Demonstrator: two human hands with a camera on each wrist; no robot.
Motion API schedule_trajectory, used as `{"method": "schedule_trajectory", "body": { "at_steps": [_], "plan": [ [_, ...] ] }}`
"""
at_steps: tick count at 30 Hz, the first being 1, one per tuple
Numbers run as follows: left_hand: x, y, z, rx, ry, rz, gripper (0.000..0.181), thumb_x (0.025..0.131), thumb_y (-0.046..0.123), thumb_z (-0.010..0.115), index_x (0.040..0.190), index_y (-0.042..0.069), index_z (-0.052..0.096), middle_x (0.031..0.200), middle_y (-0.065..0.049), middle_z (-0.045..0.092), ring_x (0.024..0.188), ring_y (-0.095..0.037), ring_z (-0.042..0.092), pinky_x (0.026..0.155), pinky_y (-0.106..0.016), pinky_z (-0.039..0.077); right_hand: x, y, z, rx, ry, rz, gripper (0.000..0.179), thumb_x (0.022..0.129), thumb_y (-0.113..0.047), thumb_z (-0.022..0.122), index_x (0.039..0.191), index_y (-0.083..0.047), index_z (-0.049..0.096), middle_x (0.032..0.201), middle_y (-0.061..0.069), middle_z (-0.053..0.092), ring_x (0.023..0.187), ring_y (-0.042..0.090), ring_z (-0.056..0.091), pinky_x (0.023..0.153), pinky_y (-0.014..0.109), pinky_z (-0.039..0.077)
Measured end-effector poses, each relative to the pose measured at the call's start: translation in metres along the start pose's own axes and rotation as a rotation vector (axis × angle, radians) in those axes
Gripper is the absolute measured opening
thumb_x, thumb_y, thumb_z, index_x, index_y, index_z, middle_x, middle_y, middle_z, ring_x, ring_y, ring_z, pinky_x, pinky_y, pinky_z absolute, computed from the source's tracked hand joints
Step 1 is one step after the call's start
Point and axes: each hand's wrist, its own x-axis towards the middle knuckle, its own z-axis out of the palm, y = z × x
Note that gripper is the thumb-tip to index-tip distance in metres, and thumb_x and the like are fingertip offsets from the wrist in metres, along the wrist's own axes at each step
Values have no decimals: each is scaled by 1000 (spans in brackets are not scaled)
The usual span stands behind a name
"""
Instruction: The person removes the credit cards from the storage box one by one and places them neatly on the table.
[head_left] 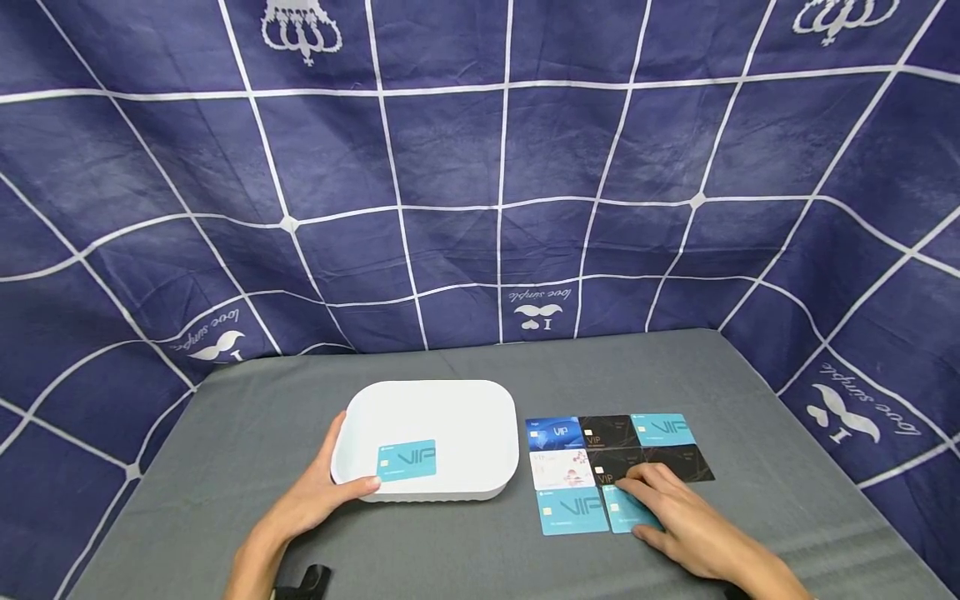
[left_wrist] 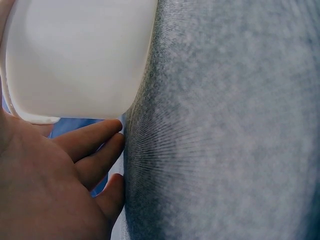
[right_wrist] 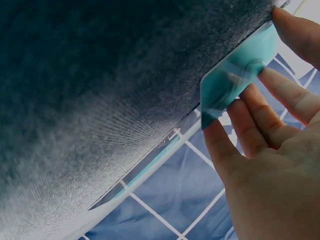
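My left hand rests at the left front corner of a white rounded plastic box, thumb along the front rim. In the left wrist view its fingers lie fairly straight against the box's side. Inside or on top of the box, a teal VIP card lies near the front left. On the right, my right hand pinches another teal card in the front row of cards. The right wrist view shows that card tilted between thumb and fingertips, its lower edge by the cloth.
Several cards lie in rows right of the box: a blue VIP card, a white flowered card, a teal card, black cards and a far teal card. Grey cloth covers the table; a blue checked curtain hangs behind.
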Motion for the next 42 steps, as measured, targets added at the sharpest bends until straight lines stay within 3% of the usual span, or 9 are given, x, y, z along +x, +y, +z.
{"method": "schedule_trajectory", "body": {
  "at_steps": [13,23,33,42],
  "plan": [
    [1,-1,-1,15,-3,-17,114,80,20,80,158,13,-3,162,-21,4,143,-39,6,108,-63,10,-1,-3,3,41,17,34,58,74,-15,84,128,-13,62,119,-12,51,106,7,46,84,36,47],
    [1,0,0,18,-5,-25,114,81,21,79,159,15,-3,162,-21,5,143,-39,9,108,-62,12,-2,-3,-2,73,-49,209,63,72,-26,88,128,-14,62,121,-8,53,109,15,49,85,46,47],
    [1,-2,0,13,-4,-21,113,81,20,80,159,16,-3,162,-20,6,143,-38,9,108,-61,12,-1,-4,-2,84,-83,219,60,75,-25,86,129,-15,61,121,-9,54,109,14,51,87,45,47],
    [2,-2,-1,8,-12,-16,114,81,19,79,158,11,-4,161,-22,3,143,-41,6,108,-64,10,-2,-4,-1,75,-39,186,58,76,-24,85,128,-15,62,120,-10,54,108,12,50,86,43,47]
  ]
}}
